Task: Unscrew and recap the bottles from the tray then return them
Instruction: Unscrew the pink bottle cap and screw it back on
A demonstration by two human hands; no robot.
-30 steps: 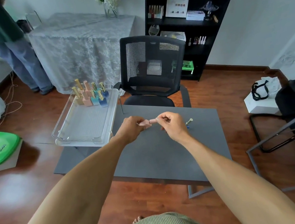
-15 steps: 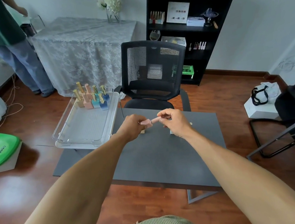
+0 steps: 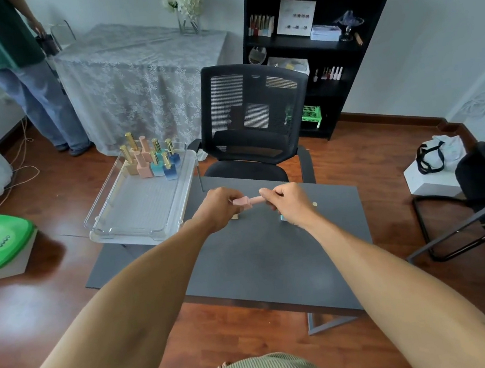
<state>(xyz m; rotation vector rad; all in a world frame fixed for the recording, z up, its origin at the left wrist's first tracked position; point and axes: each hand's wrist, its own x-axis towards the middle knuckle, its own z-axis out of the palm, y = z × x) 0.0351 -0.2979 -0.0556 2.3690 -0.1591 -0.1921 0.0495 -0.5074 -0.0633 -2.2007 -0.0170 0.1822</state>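
Left hand wrapped round the pink bottle, right hand pinching its pink cap; held sideways just above the bench, right of the tray. Compared with a second ago: same grip, hands drawn slightly closer together, cap seemingly still turning, open or shut unclear. Behind the hands on the bench, parts of two other bottles, mostly hidden. Far end of the tray: eight capped bottles clustered, near end bare
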